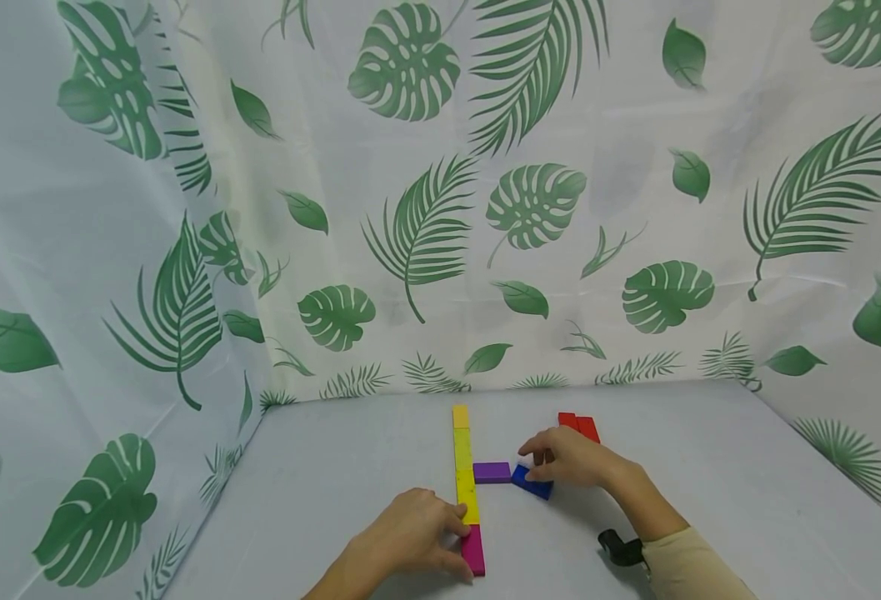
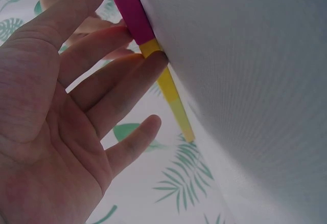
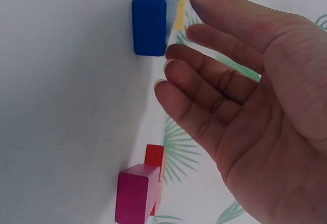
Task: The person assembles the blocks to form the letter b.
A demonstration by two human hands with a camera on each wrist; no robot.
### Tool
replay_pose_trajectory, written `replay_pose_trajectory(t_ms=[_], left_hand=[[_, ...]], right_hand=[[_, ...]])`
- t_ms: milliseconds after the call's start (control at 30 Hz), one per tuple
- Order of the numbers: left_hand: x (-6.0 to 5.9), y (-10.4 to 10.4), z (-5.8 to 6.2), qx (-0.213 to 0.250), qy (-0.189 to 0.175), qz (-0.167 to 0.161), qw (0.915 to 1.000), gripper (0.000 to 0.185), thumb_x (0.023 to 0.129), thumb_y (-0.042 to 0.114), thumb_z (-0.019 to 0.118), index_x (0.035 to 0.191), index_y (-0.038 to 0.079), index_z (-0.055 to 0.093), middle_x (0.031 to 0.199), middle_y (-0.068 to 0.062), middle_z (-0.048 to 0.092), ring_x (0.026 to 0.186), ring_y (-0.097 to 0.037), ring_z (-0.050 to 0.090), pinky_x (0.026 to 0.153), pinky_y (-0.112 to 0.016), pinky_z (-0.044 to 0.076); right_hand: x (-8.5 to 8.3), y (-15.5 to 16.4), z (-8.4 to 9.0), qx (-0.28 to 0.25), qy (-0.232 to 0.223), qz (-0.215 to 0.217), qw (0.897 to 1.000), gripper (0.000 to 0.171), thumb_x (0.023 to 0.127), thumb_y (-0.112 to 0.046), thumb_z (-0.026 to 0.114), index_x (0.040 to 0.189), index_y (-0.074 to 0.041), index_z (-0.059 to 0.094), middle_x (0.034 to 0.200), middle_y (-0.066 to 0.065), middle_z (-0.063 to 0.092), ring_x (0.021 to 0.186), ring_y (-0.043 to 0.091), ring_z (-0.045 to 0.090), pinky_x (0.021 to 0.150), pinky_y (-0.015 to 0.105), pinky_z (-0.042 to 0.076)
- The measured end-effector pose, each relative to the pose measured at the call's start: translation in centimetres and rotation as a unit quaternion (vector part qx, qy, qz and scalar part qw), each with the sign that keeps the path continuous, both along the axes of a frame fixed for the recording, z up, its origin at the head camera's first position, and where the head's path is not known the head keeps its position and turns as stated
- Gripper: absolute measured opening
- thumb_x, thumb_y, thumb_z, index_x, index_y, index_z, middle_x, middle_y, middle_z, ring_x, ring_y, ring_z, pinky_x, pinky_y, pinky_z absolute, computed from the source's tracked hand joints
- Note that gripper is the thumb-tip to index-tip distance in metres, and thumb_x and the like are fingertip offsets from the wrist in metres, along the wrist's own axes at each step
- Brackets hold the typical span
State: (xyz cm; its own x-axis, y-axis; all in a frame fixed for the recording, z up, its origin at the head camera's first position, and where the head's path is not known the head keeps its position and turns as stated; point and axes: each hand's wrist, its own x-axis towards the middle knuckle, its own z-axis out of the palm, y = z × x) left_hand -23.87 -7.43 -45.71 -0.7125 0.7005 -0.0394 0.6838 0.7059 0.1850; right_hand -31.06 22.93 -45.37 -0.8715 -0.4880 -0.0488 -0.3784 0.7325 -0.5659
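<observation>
The left hand lies nearest, fingers straight, fingertips pressing the magenta block and the yellow strip running away from it. Farther right, the right hand hovers with relaxed, extended fingers touching the blue block, gripping nothing. A purple block abuts the strip. Red blocks lie beyond, on the grey table before a leaf-print curtain.

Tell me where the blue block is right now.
In the head view the blue block lies on the grey table, right of centre, under the fingertips of the right hand, just right of the purple block.
</observation>
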Motion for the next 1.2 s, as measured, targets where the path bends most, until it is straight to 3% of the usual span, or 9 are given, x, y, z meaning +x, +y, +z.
replay_pose_trajectory(t_ms=[233,433,633,833,1200], left_hand=[[0.1,0.1,0.1,0.002,-0.002,0.001,1.0000,0.050,0.076,0.063,0.085,0.116,0.035,0.080,0.125,0.012,0.075,0.110,-0.003,0.069,0.095,-0.028,0.053],[0.1,-0.1,0.0,0.004,0.000,-0.002,1.0000,0.050,0.075,0.063,0.085,0.116,0.035,0.080,0.125,0.012,0.075,0.112,-0.003,0.069,0.095,-0.028,0.053],[0.0,-0.1,-0.1,0.004,0.004,-0.007,1.0000,0.050,0.076,0.063,0.085,0.117,0.035,0.080,0.126,0.012,0.074,0.114,-0.003,0.069,0.095,-0.027,0.053],[-0.1,-0.1,-0.3,0.003,0.001,-0.003,1.0000,0.051,0.076,0.064,0.085,0.117,0.035,0.080,0.126,0.012,0.074,0.115,-0.003,0.068,0.095,-0.027,0.053],[0.0,0.0,-0.6,0.005,0.006,-0.002,1.0000,0.050,0.075,0.064,0.085,0.117,0.035,0.080,0.126,0.012,0.074,0.114,-0.003,0.068,0.095,-0.027,0.053]], right_hand=[[-0.1,1.1,0.2,-0.013,0.036,-0.025,0.999,0.040,0.092,-0.025,0.080,0.129,-0.011,0.073,0.104,0.000,0.071,0.090,0.014,0.062,0.073,0.025,0.056],[-0.3,1.8,0.5,-0.018,0.050,-0.020,0.998,0.041,0.093,-0.026,0.079,0.130,-0.009,0.072,0.102,-0.004,0.068,0.088,0.014,0.059,0.072,0.026,0.052],[-0.5,2.3,0.7,-0.012,0.071,-0.017,0.997,0.042,0.094,-0.026,0.079,0.130,-0.007,0.071,0.105,0.004,0.070,0.087,0.013,0.058,0.072,0.025,0.050],[-0.5,3.0,1.0,-0.017,0.066,-0.024,0.997,0.042,0.094,-0.024,0.078,0.131,-0.007,0.070,0.107,0.007,0.070,0.086,0.015,0.057,0.071,0.025,0.052],[-0.8,4.5,0.8,-0.025,0.056,-0.056,0.997,0.043,0.094,-0.026,0.078,0.132,-0.008,0.070,0.105,0.002,0.070,0.094,0.018,0.060,0.082,0.037,0.055]])
